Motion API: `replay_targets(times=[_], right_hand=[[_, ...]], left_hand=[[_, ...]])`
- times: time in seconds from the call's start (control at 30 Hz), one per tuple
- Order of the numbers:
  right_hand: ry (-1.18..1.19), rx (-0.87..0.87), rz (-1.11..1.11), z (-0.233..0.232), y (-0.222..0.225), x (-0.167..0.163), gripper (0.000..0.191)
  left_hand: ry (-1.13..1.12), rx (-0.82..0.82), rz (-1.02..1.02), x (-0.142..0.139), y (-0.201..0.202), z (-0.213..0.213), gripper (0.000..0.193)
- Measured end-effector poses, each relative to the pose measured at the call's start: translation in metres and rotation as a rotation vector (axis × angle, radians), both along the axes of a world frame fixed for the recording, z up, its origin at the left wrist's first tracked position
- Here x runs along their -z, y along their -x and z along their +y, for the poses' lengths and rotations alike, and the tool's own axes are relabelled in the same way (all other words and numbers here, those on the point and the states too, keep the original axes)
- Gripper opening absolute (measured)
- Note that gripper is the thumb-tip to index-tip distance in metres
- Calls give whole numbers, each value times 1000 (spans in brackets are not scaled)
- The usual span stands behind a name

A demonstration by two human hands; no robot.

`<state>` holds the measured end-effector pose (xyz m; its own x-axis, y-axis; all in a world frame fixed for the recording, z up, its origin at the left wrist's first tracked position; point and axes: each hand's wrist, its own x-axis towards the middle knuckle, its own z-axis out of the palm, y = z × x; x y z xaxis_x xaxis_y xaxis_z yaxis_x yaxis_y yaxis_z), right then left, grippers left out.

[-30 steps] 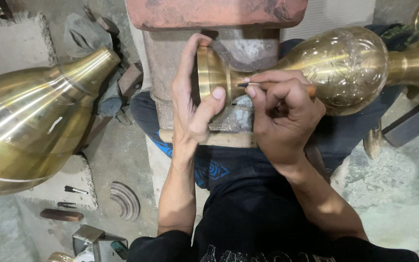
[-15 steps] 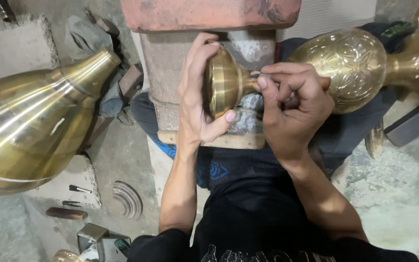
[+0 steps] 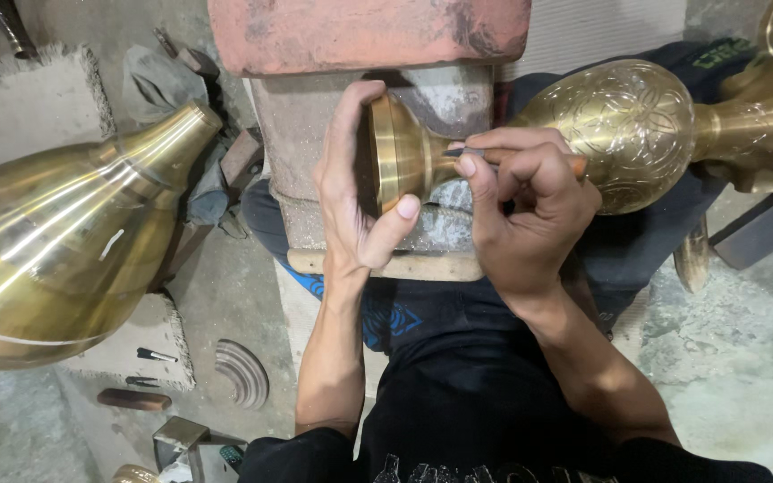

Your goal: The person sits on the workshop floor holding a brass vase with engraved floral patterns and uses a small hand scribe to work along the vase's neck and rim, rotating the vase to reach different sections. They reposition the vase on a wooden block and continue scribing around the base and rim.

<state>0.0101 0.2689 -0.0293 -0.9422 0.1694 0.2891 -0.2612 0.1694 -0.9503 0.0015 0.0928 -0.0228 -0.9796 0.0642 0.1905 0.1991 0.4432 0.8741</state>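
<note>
Brass vase [image 3: 619, 134], seen from the head camera looking straight down, lies on its side across the person's lap and a stone block [image 3: 422, 228], its flared foot at about 9 o'clock from its round, engraved belly. It sits just above the middle of the picture.

Left hand [image 3: 355, 192] wraps the rim of the foot, palm against the flat base, thumb hooked round the lower edge, its grip closed firmly on the brass. Right hand [image 3: 525, 210] sits at 3 o'clock from the left, fingers pinched shut on a thin engraving tool [image 3: 458, 152] whose tip touches the narrow neck between foot and belly.

The vase looks rigid and fairly heavy, with a polished skin that would likely slip under a light hold. The foot rim and the waist give the surest purchase; the patterned belly seems best left untouched, since scratches would show.

At 12 o'clock a reddish brick [image 3: 369, 31] rests on the block. At 9 o'clock lies a much larger plain brass vessel [image 3: 64, 241], well apart from the hands. More brass pieces [image 3: 762, 125] crowd the 2 o'clock corner. Small tools lie on the dusty floor [image 3: 735, 358] at 7 o'clock.
</note>
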Motion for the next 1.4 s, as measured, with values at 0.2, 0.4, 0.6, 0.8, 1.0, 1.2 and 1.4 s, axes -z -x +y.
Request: replay_targets(times=[0.2, 0.4, 0.6, 0.8, 1.0, 1.2, 1.4], right_hand=[[5, -7, 36, -1, -2, -2, 34], [-32, -7, 68, -1, -3, -4, 35], [15, -28, 52, -2, -2, -4, 35], [0, -19, 49, -7, 1, -12, 34], [-113, -61, 88, -25, -6, -27, 32], [-238, -51, 99, -40, -12, -33, 27], [-239, -67, 63, -32, -12, -31, 31]], left_hand=[[-139, -33, -97, -11, -2, 7, 90], [-228, -86, -178, -22, -2, 14, 85], [-239, -102, -194, -26, 2, 14, 77], [-188, -97, -146, -21, 3, 6, 76], [-312, -162, -188, -16, -8, -18, 82], [-282, -136, -173, -14, -15, -36, 81], [-53, -43, 50, -1, -20, -32, 73]])
